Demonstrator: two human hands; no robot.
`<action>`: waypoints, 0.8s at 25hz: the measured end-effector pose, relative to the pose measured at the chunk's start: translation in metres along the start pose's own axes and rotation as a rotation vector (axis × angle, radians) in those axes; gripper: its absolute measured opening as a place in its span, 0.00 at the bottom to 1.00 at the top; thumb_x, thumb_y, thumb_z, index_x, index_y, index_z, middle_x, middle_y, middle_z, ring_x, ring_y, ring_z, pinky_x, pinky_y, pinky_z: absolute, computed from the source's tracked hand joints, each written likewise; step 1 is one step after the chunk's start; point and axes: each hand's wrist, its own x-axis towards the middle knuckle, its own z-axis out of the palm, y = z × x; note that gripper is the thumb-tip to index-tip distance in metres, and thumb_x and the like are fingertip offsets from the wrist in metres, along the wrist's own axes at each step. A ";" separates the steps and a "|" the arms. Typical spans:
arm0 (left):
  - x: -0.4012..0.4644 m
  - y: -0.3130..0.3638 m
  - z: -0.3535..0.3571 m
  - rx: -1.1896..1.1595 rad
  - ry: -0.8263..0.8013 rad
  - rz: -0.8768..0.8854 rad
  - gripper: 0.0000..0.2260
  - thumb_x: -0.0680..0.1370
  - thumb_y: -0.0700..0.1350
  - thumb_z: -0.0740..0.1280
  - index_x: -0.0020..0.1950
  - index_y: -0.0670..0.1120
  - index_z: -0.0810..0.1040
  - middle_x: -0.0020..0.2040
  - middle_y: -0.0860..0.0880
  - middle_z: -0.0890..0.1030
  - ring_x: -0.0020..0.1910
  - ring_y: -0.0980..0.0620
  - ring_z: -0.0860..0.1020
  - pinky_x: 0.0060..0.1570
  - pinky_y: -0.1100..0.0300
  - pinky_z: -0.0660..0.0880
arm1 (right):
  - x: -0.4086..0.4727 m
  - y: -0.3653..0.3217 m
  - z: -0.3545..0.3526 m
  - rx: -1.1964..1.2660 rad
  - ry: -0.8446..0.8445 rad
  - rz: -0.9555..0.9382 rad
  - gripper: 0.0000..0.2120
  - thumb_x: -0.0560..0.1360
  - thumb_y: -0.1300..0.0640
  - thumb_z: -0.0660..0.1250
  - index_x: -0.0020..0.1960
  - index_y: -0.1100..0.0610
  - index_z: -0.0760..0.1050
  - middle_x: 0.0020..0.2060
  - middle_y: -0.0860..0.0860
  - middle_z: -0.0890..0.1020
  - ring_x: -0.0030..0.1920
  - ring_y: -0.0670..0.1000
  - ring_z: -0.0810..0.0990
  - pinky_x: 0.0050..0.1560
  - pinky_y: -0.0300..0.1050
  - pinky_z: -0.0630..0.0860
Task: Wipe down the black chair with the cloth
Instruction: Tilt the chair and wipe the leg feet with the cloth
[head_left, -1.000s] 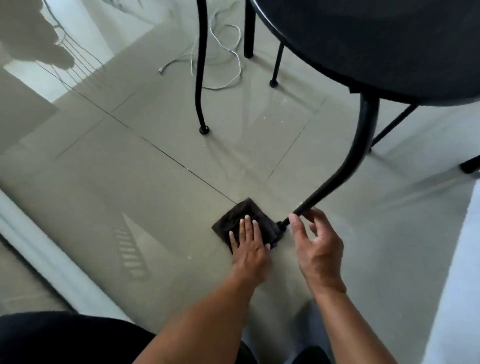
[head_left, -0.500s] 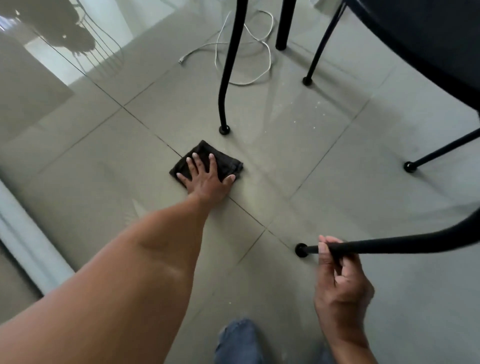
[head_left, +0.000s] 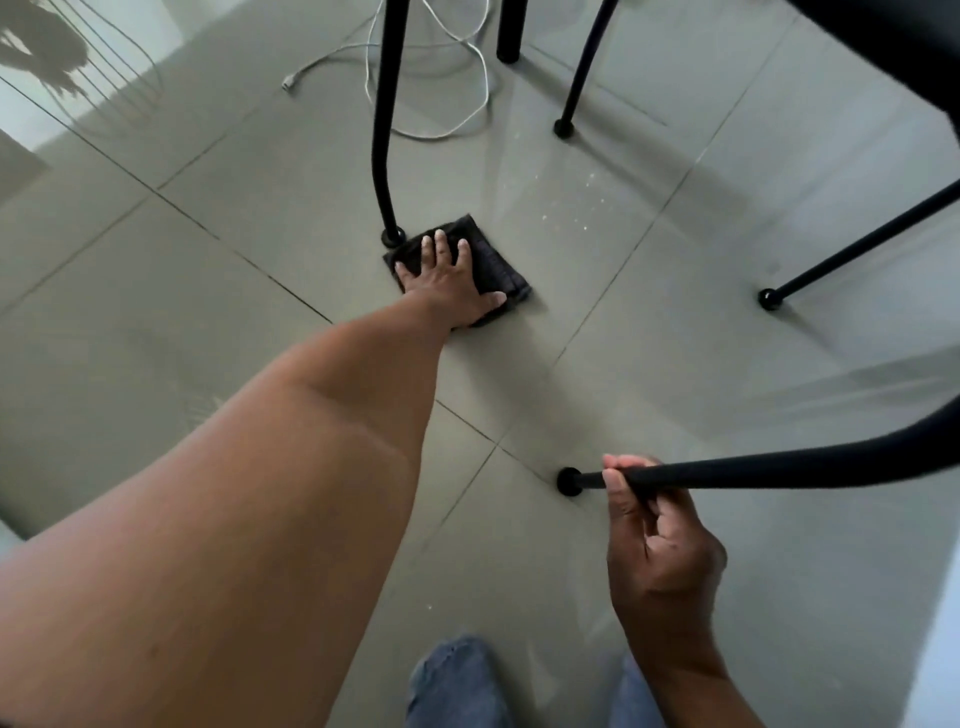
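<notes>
The dark folded cloth (head_left: 493, 260) lies flat on the tiled floor, touching the foot of the far black chair leg (head_left: 383, 130). My left hand (head_left: 447, 278) presses down on the cloth with its fingers spread and straight. The black chair (head_left: 883, 47) is tipped, its seat at the top right. Its near leg (head_left: 779, 470) runs almost level above the floor, ending in a round foot (head_left: 569, 480). My right hand (head_left: 654, 540) grips that leg just behind the foot, thumb over the tube.
A white cable (head_left: 431, 104) loops on the floor behind the far leg. Two more thin black legs (head_left: 582, 73) (head_left: 857, 244) and a thick black post (head_left: 511, 31) stand around. White specks dot the tiles. My jeans-clad knee (head_left: 457, 680) shows at the bottom.
My left hand has slid the cloth across the floor up against the foot of the far leg. My right hand keeps its grip on the near leg.
</notes>
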 end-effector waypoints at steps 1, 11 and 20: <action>-0.007 0.006 0.005 0.046 -0.018 0.042 0.46 0.76 0.73 0.57 0.84 0.50 0.42 0.83 0.43 0.37 0.82 0.42 0.36 0.74 0.30 0.40 | 0.000 0.002 -0.001 -0.011 -0.011 -0.010 0.09 0.81 0.51 0.68 0.58 0.52 0.82 0.50 0.35 0.83 0.54 0.30 0.81 0.57 0.24 0.73; -0.183 -0.013 0.110 0.109 -0.048 0.205 0.43 0.77 0.72 0.52 0.83 0.52 0.38 0.82 0.43 0.34 0.80 0.42 0.32 0.74 0.30 0.36 | 0.005 -0.007 -0.004 0.034 -0.039 0.013 0.05 0.80 0.59 0.72 0.54 0.60 0.82 0.46 0.51 0.88 0.48 0.46 0.85 0.52 0.41 0.81; -0.322 -0.040 0.206 0.109 -0.016 0.139 0.42 0.77 0.74 0.45 0.83 0.51 0.40 0.82 0.41 0.35 0.79 0.39 0.30 0.73 0.30 0.32 | 0.004 -0.007 -0.003 0.119 -0.055 0.091 0.07 0.81 0.56 0.71 0.55 0.59 0.82 0.45 0.50 0.88 0.46 0.49 0.88 0.52 0.45 0.82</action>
